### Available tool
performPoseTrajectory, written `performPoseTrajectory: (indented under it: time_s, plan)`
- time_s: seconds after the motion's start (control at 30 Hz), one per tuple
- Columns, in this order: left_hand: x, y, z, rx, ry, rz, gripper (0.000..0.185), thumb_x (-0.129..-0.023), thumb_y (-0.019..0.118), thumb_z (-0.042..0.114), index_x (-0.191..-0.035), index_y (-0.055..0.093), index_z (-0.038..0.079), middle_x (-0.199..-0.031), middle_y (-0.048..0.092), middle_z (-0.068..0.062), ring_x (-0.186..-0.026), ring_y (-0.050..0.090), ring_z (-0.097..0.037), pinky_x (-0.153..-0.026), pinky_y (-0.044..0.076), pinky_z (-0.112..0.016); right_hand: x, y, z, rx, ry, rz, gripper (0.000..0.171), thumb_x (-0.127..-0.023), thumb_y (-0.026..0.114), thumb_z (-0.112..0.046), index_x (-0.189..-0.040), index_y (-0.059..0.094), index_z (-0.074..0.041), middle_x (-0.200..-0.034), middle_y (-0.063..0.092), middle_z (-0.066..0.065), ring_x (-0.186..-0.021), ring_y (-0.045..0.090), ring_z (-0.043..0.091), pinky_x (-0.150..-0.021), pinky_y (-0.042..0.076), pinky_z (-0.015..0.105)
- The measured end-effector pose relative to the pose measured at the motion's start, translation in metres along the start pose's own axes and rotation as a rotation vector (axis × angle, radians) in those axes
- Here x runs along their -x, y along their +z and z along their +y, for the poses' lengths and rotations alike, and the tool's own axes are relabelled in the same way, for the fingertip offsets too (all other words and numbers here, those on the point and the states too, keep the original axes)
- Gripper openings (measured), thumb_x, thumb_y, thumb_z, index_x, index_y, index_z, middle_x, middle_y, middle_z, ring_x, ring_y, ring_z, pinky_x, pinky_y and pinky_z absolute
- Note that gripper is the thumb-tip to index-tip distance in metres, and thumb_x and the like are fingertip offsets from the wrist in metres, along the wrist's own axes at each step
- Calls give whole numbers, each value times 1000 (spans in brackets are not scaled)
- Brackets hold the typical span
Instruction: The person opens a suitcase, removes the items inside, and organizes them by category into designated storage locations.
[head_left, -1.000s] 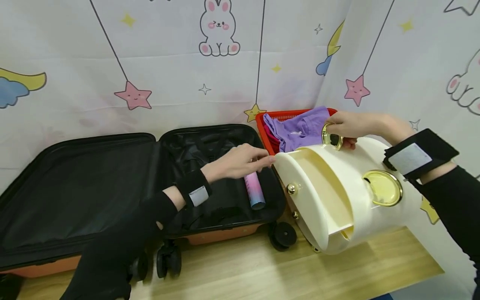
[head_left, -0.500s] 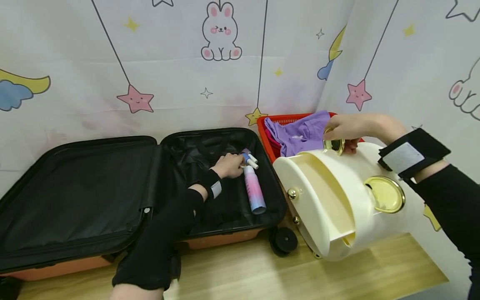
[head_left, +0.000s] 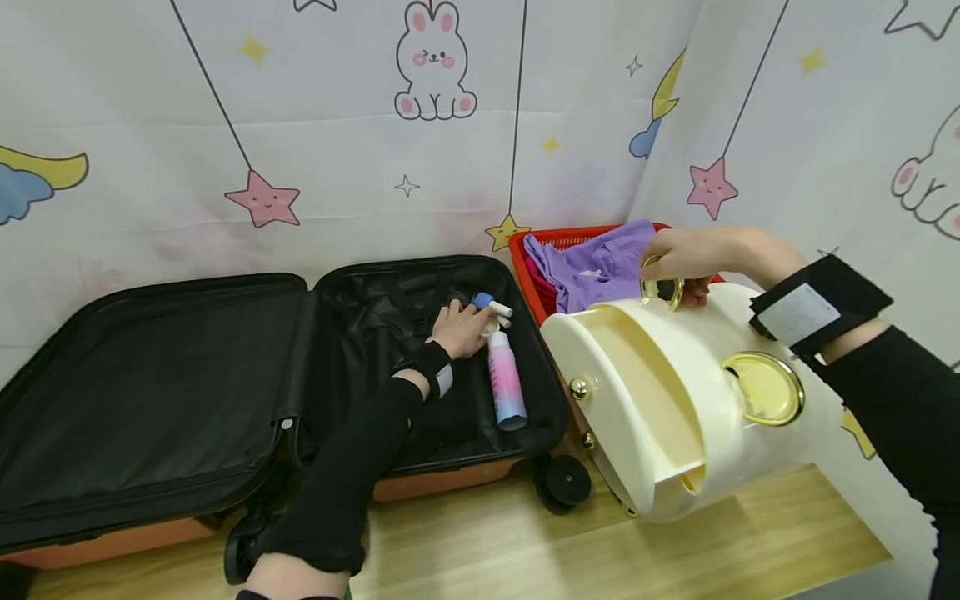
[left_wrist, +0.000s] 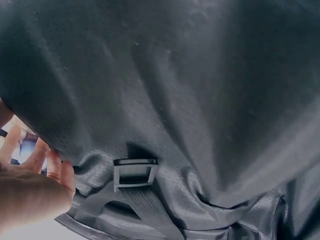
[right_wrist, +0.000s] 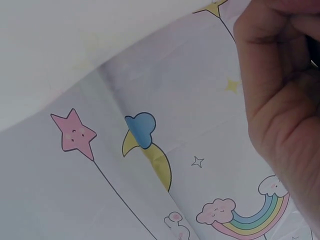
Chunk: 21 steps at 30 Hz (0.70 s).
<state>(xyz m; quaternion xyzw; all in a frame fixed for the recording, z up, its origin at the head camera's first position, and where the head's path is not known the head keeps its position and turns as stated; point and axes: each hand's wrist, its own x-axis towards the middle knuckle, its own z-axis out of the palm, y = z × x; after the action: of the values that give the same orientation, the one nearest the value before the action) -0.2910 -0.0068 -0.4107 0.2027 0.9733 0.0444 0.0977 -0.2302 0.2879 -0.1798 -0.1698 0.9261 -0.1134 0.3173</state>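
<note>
An open black-lined suitcase [head_left: 187, 367] lies on the wooden floor. My left hand [head_left: 472, 322] reaches into its right half and holds a few small tubes [head_left: 495, 309], one blue-capped, just above a pink-and-blue bottle [head_left: 506, 381] lying on the lining. The left wrist view shows my left hand [left_wrist: 35, 192] low on the left, next to the black lining [left_wrist: 200, 100] and a strap buckle [left_wrist: 135, 172]. My right hand [head_left: 670, 265] grips the gold handle [head_left: 663, 289] of a cream case [head_left: 675, 400], tipped with its open side towards the suitcase. My right hand [right_wrist: 285, 100] fills the right of its wrist view.
A red basket [head_left: 525, 250] holding purple clothing [head_left: 592, 262] stands behind the cream case. Cartoon-print backdrop [head_left: 337, 150] closes the back and right side. The suitcase's wheels [head_left: 562, 482] rest on the wooden floor [head_left: 487, 550] in front.
My left hand moved from the cream case's mouth into the suitcase's right half, bringing small tubes beside the bottle. The right hand kept its grip on the handle.
</note>
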Motion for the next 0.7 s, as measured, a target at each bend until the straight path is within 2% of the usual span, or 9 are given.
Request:
performPoseTrajectory:
  time_s: [0.13, 0.33, 0.4, 0.5, 0.6, 0.7]
  plan:
    - [0, -1, -3, 20, 0, -35, 54, -102, 56, 36, -152, 39, 24, -148, 49, -11, -135, 37, -37, -112, 32, -49, 1, 0, -1, -1, 0, -2, 25, -105, 42, -21, -96, 57, -4, -63, 54, -2, -51, 52, 9, -53, 46, 26]
    - [7, -6, 0, -27, -13, -78, 48, -100, 60, 38, -142, 54, 14, -147, 48, -11, -136, 35, -35, -114, 30, -47, 1, 3, -2, -16, 14, 6, 28, -104, 43, -23, -107, 61, -1, -69, 56, -1, -52, 53, 10, -56, 47, 28]
    - [8, -6, 1, -48, -15, -62, 50, -99, 61, 40, -138, 56, 10, -146, 49, -11, -137, 36, -34, -114, 31, -47, 0, 3, -2, -23, 15, 3, 28, -105, 43, -23, -106, 60, -1, -70, 56, -1, -52, 53, 10, -56, 48, 28]
    - [8, -6, 0, -57, 4, -4, 52, -96, 64, 41, -132, 58, 4, -141, 54, -14, -134, 42, -34, -112, 36, -47, -1, 3, -1, -24, 5, 0, 27, -105, 43, -22, -102, 60, -2, -67, 54, -2, -51, 52, 9, -54, 47, 26]
    - [8, -9, -2, -50, 53, 76, 50, -94, 67, 40, -125, 61, 0, -131, 63, -16, -125, 53, -35, -105, 46, -46, -1, 2, 0, -13, -4, -1, 26, -105, 41, -21, -99, 58, -2, -65, 53, -2, -50, 51, 9, -53, 45, 25]
    - [8, -16, -5, -1, 82, 113, 44, -93, 70, 36, -118, 63, 0, -120, 68, -17, -112, 62, -34, -94, 53, -45, -1, 1, 1, -9, -3, 1, 26, -106, 41, -21, -97, 57, -3, -64, 53, -2, -50, 51, 9, -53, 45, 25]
